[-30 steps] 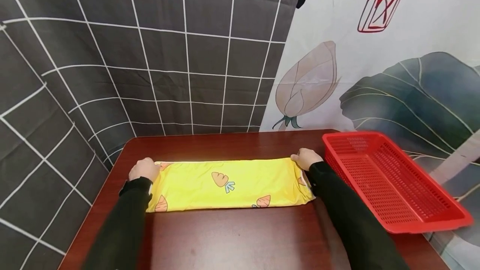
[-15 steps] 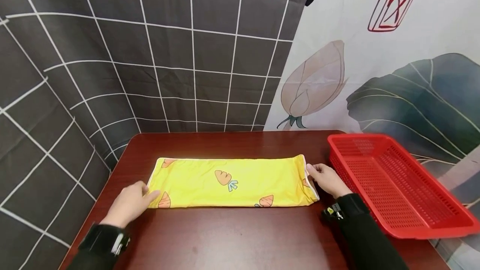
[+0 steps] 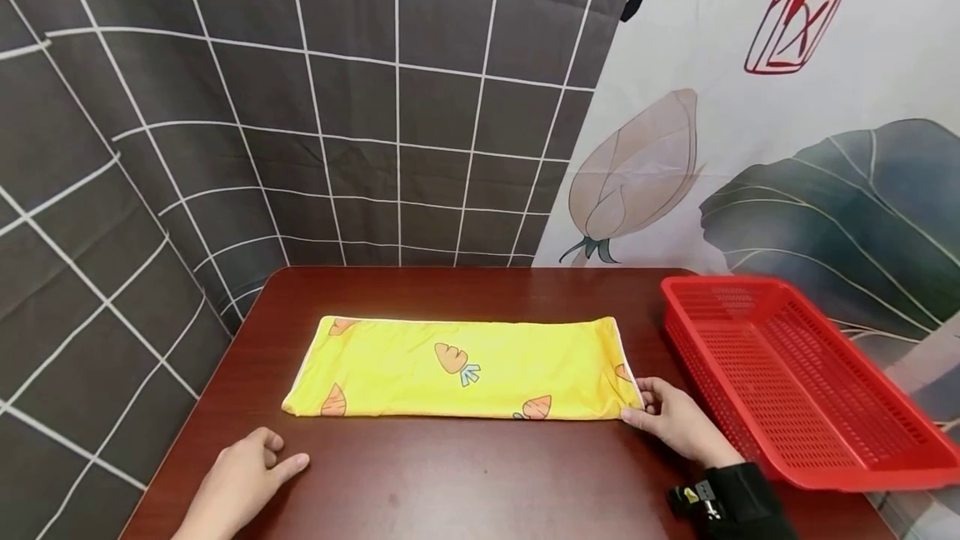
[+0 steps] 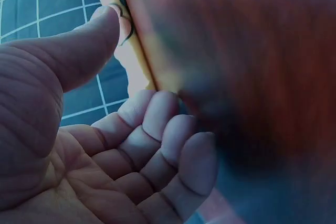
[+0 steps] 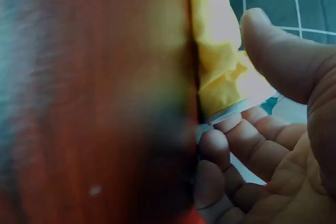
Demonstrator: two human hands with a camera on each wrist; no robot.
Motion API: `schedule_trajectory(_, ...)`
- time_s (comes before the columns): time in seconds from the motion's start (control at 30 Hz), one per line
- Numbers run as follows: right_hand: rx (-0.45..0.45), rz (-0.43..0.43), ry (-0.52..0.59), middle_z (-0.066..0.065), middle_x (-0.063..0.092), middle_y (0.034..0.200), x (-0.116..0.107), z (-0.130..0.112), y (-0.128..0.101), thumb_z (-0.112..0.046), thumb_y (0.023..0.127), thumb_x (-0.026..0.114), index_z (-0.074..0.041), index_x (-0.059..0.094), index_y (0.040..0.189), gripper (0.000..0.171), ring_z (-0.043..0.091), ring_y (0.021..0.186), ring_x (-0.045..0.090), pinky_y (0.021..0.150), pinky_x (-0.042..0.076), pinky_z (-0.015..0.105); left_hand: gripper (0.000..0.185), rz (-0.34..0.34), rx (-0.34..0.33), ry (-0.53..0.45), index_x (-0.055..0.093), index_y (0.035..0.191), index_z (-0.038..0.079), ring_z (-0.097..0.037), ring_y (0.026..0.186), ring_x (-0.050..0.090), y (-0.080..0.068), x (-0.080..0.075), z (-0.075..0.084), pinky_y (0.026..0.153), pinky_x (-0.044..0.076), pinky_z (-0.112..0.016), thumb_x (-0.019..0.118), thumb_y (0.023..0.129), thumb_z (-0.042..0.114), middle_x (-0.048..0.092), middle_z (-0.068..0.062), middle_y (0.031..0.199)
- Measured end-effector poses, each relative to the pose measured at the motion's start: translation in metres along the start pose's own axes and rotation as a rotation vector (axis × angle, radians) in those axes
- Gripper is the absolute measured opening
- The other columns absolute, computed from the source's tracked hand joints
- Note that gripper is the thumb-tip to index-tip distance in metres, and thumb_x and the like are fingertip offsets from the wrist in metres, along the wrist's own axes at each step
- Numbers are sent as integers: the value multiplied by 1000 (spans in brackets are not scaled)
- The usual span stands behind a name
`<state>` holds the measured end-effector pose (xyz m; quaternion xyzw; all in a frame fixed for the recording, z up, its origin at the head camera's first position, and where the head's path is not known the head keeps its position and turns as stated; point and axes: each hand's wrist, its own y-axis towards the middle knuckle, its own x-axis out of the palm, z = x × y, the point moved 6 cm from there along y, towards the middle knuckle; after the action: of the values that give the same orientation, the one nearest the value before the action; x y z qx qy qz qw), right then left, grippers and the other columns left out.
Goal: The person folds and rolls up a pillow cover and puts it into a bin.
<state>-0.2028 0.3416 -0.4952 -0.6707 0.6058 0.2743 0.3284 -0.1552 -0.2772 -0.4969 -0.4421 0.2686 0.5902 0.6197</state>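
Observation:
A long folded yellow cloth [image 3: 390, 365] with a carrot print and pale edging lies flat across the table in the head view. My right hand [image 3: 678, 423] is at its near right corner, thumb and fingertips right at the edge. The right wrist view has the creased end of the cloth [image 5: 218, 72] between the raised thumb [image 5: 283, 59] and the loosely bent fingers, with a gap by the thumb. Off the cloth's near left corner, my left hand [image 3: 243, 473] is over the table, fingers relaxed and holding nothing. Its palm [image 4: 68, 182] faces the left wrist camera.
A red perforated plastic basket [image 3: 795, 382] stands on the table's right side, close beyond my right hand. The reddish-brown table [image 3: 465, 473] ends at a dark grid-patterned curtain [image 3: 345, 107] and a pale hanging with a lotus print [image 3: 675, 48].
Both hands have let go of the cloth's ends. The left hand has drawn back toward me; the right has slid down the right edge to the near corner. The cloth stays in place.

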Motion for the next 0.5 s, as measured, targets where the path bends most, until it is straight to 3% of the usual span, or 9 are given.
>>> schedule_trajectory(0.27, -37, 91, -106, -3, 66, 86, 3, 1, -4, -28, 94, 83, -13, 71, 105, 22, 9, 75, 51, 68, 40, 24, 43, 31, 5, 0, 69, 105, 3, -15, 75, 62, -1, 7, 6, 69, 53, -44, 77, 96, 44, 66, 2, 79)
schedule_trajectory(0.4, -35, 88, -108, -4, 64, 83, 3, 0, -5, -28, 97, 78, -14, 71, 102, 17, 7, 71, 48, 66, 38, 24, 47, 49, 7, -3, 67, 112, 0, -18, 78, 65, 1, 6, 8, 69, 53, -46, 72, 100, 45, 68, 0, 83)
schedule_trajectory(0.5, -28, 79, -104, -4, 63, 81, 3, 0, -4, -30, 100, 75, -13, 71, 103, 17, 8, 70, 47, 65, 37, 24, 54, 67, 1, -28, 60, 122, -8, -28, 83, 71, 4, 4, 8, 71, 56, -50, 69, 102, 41, 72, -10, 88)
